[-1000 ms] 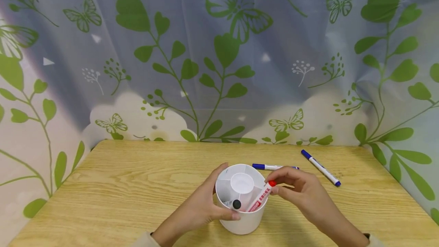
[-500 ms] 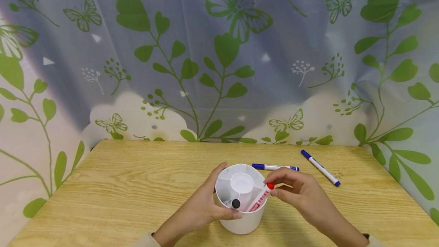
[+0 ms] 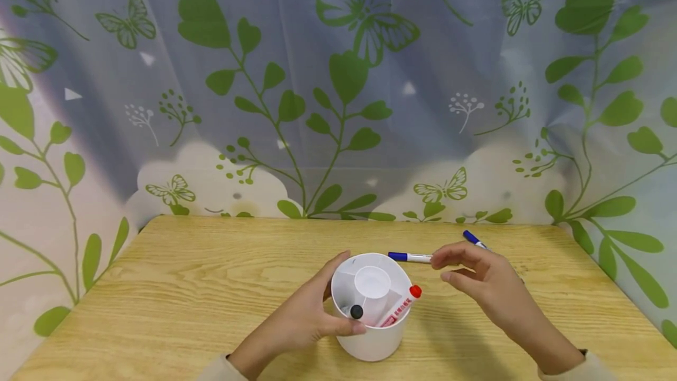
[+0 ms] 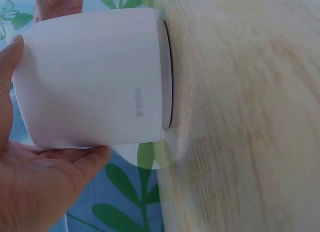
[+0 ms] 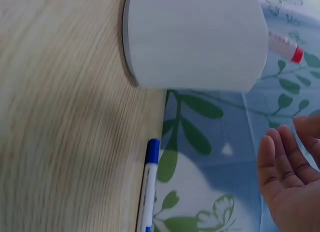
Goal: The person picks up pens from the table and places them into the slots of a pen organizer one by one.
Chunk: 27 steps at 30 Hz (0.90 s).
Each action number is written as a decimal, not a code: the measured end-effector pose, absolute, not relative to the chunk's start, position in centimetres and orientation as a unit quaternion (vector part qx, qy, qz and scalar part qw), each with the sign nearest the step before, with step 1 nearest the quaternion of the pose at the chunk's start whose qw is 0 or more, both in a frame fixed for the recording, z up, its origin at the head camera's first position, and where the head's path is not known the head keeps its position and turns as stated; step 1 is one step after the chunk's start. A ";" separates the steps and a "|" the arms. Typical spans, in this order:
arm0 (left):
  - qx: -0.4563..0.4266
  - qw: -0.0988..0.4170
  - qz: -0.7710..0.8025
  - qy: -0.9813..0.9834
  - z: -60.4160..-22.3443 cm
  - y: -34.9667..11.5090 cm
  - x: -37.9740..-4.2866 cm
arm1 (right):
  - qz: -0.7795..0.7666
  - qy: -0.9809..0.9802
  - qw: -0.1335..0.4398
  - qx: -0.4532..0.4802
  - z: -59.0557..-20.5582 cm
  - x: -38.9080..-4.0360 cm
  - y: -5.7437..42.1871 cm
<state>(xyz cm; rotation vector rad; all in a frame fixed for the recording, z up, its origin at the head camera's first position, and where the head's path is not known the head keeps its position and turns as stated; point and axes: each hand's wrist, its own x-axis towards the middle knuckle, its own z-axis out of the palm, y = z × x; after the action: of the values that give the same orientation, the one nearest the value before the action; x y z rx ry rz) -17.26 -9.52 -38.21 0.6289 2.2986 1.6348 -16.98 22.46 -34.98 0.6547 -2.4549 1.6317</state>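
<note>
A round white pen holder with compartments stands on the table, and my left hand grips its left side, thumb over the front rim. Inside, a red-capped marker leans against the right rim, its cap sticking out. A black-capped marker sits in a front compartment beside it. My right hand hovers to the right of the holder with nothing between its loosely bent fingers. Behind its fingertips lies a blue-capped marker on the table; the hand covers part of it.
A second blue marker lies farther back on the right, mostly hidden by the right hand. The wooden table meets a curtain printed with leaves and butterflies at its back edge.
My right hand has let go of the red-capped marker and moved right and slightly up, away from the holder. The marker now leans in the holder by itself. The left hand keeps its grip.
</note>
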 end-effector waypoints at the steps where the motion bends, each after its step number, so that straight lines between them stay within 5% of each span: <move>1: 0.218 0.127 0.562 0.788 -38.2 -9.6 -17.3 | 0.535 -0.816 0.065 0.210 -35.1 -17.3 22.7; 12: 0.247 0.150 0.573 0.767 -37.8 -10.0 -17.6 | 0.468 -0.875 0.046 0.117 -36.4 -20.2 25.3; 27: 0.265 0.170 0.584 0.749 -37.6 -10.8 -18.1 | 0.406 -0.906 0.045 0.115 -38.5 -23.4 26.7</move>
<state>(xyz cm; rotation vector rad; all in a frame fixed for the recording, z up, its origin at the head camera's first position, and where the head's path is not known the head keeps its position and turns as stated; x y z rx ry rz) -18.13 -10.85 -37.61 0.7531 2.1270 1.6583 -23.38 26.75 -38.48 0.3507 -2.7658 1.2389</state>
